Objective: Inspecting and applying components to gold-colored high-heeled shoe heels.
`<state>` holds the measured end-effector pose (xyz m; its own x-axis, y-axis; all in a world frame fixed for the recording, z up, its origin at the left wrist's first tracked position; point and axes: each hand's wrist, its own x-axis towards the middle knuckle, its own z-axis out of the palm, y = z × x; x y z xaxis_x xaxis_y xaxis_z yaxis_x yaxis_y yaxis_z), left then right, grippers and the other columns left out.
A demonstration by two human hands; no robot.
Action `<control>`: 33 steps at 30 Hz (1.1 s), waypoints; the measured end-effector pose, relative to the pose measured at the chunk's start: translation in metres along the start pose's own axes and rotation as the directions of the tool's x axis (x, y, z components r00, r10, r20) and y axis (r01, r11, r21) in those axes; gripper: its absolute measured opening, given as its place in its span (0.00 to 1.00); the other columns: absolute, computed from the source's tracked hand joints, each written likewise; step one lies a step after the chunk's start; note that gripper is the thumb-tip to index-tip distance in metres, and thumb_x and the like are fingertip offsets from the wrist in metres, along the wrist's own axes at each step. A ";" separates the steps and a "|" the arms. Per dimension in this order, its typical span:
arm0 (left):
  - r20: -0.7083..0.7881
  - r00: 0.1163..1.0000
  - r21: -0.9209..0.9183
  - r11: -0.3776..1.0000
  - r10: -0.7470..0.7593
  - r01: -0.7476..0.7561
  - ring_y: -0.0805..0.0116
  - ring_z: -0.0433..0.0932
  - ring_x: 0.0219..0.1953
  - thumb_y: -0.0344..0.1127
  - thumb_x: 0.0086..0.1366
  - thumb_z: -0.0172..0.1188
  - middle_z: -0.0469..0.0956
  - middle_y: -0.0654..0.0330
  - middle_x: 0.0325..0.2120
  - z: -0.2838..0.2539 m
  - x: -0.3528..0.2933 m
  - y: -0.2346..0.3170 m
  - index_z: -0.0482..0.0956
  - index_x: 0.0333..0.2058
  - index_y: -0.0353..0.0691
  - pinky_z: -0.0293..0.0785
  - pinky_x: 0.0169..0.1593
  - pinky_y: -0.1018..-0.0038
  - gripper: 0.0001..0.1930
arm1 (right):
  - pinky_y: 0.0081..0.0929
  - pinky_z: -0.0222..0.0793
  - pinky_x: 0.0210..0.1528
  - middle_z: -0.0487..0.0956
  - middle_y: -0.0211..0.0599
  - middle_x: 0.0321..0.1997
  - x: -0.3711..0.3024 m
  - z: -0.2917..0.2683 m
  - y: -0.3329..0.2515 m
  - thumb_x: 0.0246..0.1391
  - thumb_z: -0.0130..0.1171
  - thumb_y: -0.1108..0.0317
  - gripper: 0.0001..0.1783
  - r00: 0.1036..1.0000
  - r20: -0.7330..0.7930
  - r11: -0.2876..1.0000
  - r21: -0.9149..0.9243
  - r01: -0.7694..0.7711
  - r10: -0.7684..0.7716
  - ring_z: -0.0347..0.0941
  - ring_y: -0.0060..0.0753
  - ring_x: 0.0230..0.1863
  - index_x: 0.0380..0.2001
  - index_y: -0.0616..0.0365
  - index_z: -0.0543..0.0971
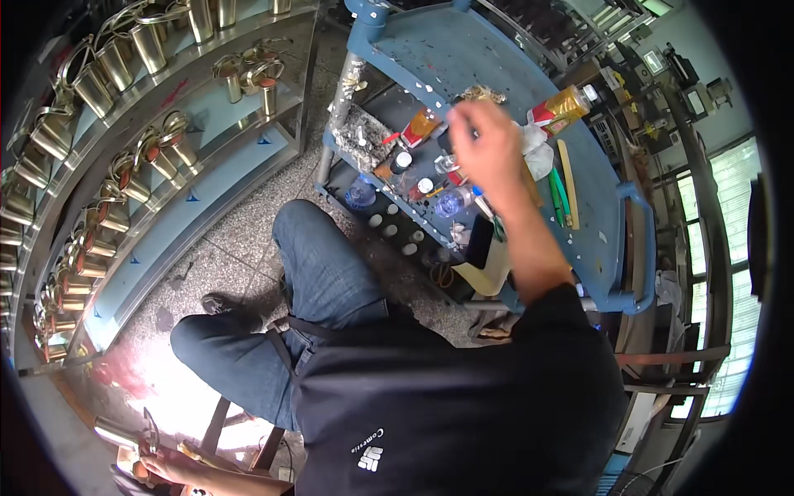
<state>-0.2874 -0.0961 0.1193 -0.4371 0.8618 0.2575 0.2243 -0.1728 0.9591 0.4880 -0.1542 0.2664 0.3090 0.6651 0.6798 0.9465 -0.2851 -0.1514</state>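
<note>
At the lower left, my left hand is closed at a shiny metal cup with a looped wire handle; the cup lies tilted, its handle beside my fingers. My right hand is raised over the blue cart, its fingers curled, with something small and dark at the fingertips that I cannot make out. Just beyond the fingers is a crumpled brownish lump. Right of the hand, a bottle of amber liquid lies near a crumpled white cloth.
Metal cups line the racks at left. On the cart lie green-handled tools and a wooden stick. Its lower shelf holds another amber bottle, a clear plastic bottle and a dirty tray. A bright light falls on the floor.
</note>
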 end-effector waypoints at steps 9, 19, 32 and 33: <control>-0.083 0.986 -0.132 0.982 -0.146 0.134 0.59 0.79 0.54 0.37 0.78 0.51 0.79 0.47 0.53 -0.012 0.002 0.005 0.74 0.58 0.30 0.75 0.60 0.70 0.18 | 0.34 0.75 0.36 0.83 0.36 0.34 0.029 -0.038 0.055 0.57 0.64 0.59 0.13 0.990 0.110 0.926 -0.375 -0.037 0.084 0.80 0.45 0.32 0.37 0.58 0.85; -0.450 0.863 -0.447 0.895 -0.228 0.003 0.68 0.80 0.49 0.38 0.75 0.57 0.79 0.48 0.50 -0.073 -0.002 -0.043 0.73 0.57 0.28 0.76 0.54 0.75 0.19 | 0.26 0.71 0.34 0.83 0.32 0.35 -0.022 0.024 -0.008 0.56 0.66 0.69 0.05 0.883 0.470 1.000 0.016 0.005 -0.012 0.76 0.33 0.29 0.33 0.60 0.84; -0.026 0.970 -0.130 0.963 -0.240 0.235 0.64 0.77 0.48 0.43 0.74 0.57 0.79 0.59 0.44 0.002 -0.033 -0.068 0.79 0.46 0.36 0.73 0.60 0.59 0.15 | 0.21 0.71 0.30 0.83 0.34 0.34 -0.085 0.272 0.083 0.61 0.64 0.69 0.13 0.641 0.543 0.576 0.316 -0.754 0.542 0.75 0.26 0.30 0.48 0.61 0.83; 0.092 0.975 -0.138 0.967 -0.201 0.213 0.65 0.76 0.48 0.40 0.70 0.59 0.77 0.62 0.41 0.025 -0.033 -0.051 0.78 0.42 0.39 0.77 0.54 0.53 0.10 | 0.22 0.71 0.31 0.84 0.32 0.36 -0.086 0.276 0.080 0.60 0.64 0.69 0.13 0.639 0.559 0.623 0.256 -0.739 0.529 0.75 0.25 0.29 0.47 0.59 0.84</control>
<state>-0.2623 -0.1041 0.0593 -0.3911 0.9191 0.0474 0.0036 -0.0499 0.9987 0.5632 -0.0440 -0.0027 0.7498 0.6600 -0.0471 0.3848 -0.4928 -0.7804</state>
